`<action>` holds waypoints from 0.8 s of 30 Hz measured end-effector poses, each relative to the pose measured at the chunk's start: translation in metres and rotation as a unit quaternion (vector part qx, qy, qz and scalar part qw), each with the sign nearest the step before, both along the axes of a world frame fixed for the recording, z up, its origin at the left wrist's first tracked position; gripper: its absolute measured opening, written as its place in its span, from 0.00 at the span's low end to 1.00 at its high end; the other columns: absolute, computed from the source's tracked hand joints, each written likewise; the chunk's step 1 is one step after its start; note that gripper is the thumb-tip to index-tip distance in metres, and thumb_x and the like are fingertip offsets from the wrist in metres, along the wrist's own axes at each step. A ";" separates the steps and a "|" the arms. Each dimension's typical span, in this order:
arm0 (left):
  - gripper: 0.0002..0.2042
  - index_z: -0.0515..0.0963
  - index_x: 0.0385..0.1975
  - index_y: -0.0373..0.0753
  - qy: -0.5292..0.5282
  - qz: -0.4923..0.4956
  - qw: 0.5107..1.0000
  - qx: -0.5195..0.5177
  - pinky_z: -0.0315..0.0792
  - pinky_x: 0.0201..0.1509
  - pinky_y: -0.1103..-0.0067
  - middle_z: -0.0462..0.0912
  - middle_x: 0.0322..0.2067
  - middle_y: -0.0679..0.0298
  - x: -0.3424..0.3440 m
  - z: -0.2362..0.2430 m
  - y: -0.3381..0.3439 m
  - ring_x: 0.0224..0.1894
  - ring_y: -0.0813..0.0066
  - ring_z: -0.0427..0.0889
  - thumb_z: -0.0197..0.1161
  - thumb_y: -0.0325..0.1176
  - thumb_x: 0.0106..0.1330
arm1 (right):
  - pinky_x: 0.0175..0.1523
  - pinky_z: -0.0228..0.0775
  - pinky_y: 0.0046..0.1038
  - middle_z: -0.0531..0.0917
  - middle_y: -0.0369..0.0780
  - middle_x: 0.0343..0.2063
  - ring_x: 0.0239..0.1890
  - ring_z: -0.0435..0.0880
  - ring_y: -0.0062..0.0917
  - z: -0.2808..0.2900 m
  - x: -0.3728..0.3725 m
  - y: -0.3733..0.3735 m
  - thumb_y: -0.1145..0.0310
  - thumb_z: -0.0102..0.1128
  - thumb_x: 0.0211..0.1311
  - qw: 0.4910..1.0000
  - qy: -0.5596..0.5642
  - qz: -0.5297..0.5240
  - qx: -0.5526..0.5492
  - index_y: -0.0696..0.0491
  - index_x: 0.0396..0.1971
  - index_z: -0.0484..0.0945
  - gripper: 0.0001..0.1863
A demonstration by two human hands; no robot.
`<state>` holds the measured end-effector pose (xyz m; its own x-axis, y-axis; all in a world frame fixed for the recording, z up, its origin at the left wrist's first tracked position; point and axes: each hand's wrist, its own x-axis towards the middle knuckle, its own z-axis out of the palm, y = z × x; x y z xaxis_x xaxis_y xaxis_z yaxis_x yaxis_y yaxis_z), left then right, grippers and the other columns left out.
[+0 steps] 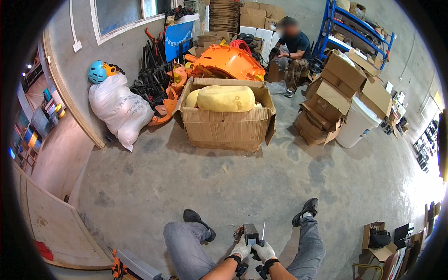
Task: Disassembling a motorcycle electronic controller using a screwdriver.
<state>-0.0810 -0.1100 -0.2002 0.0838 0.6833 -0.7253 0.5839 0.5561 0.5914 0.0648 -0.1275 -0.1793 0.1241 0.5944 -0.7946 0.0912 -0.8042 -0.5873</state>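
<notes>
Nearest, between two knees in grey jeans (190, 245), both gloved hands work close together over the concrete floor (210, 179). The left hand (241, 250) has its fingers curled against the side of a dark box (251, 229); the right hand (264, 252) is nearly closed and seems to grip the dark base of a thin rod (263, 229), which stands upright beside the box. The work looks to be partway: the box is up in the hands, not set down. Whether any part of it is loosened or fastened is too small to tell, so what is left cannot be read.

The box is oblong and hard-edged, with a pale front panel; brownish wire-like bits (238, 232) show at its left. The gloves look knitted and white.

Farther out, a creased, corrugated carton (224, 130) holds a rounded, matte yellow block (226, 98). To its left slumps a wrinkled plastic sack (120, 105), a smooth blue helmet (98, 72) on top. Behind the carton lies a glossy, curved orange shell (228, 62); beyond, a seated co-worker (297, 44) bends forward near blue metal shelves (359, 23).
</notes>
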 end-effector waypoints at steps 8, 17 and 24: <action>0.41 0.46 0.77 0.42 0.001 0.007 1.000 -0.004 0.68 0.69 0.60 0.69 0.66 0.40 0.001 0.007 0.000 0.65 0.41 0.73 0.54 0.54 0.70 | 0.23 0.78 0.29 0.85 0.42 0.29 0.21 0.82 0.26 0.011 -0.003 0.001 0.66 0.67 0.59 1.000 -0.008 -0.002 0.011 0.60 0.45 0.76 0.18; 0.38 0.54 0.74 0.40 0.016 0.007 1.000 -0.014 0.69 0.67 0.59 0.73 0.62 0.39 0.003 -0.015 -0.003 0.63 0.41 0.75 0.53 0.55 0.70 | 0.23 0.76 0.28 0.84 0.42 0.28 0.20 0.81 0.26 0.016 -0.003 0.002 0.65 0.67 0.59 1.000 -0.024 0.015 0.013 0.60 0.46 0.76 0.19; 0.33 0.61 0.71 0.40 0.036 -0.011 0.999 -0.008 0.69 0.67 0.59 0.76 0.59 0.38 0.005 -0.026 -0.006 0.62 0.41 0.75 0.54 0.50 0.69 | 0.22 0.75 0.28 0.84 0.41 0.27 0.19 0.81 0.26 0.015 -0.003 0.000 0.65 0.68 0.58 0.999 -0.040 0.013 0.015 0.60 0.46 0.76 0.20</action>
<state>-0.0758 -0.1157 -0.2266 0.0462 0.6700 -0.7410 0.6373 0.5514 0.5383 0.0614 -0.1271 -0.1647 0.1710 0.6214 -0.7646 0.1588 -0.7833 -0.6010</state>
